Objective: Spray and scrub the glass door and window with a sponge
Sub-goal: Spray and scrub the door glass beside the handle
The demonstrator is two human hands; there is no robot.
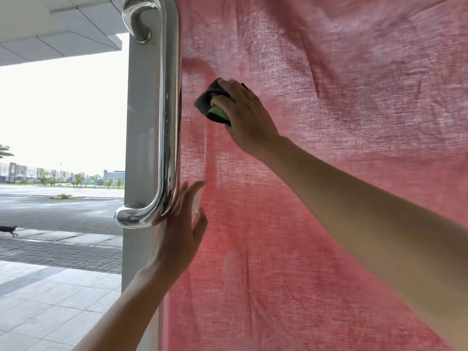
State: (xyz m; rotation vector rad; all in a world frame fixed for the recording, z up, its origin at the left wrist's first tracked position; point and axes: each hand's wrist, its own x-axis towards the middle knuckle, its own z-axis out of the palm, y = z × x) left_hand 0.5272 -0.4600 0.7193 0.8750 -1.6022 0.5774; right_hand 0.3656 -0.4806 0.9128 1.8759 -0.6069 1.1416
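The sponge (214,103) is up on the glass door (329,249), dark scouring face against the pane and a green layer showing at its lower edge; it sits just right of the door's edge, about midway up the long steel handle (167,117); the right hand (243,115) is clamped over it, fingers curled round the top and thumb tucked under, pressing it flat to the glass; the right arm stretches in from the lower right corner. Pale smears and streaks show on the pane below the sponge and lower down near the middle; behind the glass hangs a pink woven cloth (354,59), creased and filling the whole panel. Lower down, the left hand (181,229) is spread open, holding nothing, fingers pointing up, resting against the glass right beside the handle's bottom curve; the handle is fixed to the grey metal door frame (141,148). Off to the left the doorway is open; pale floor tiles (50,300), then a wet road (63,211), a small dark animal (8,229) at the kerb, and low buildings far off.
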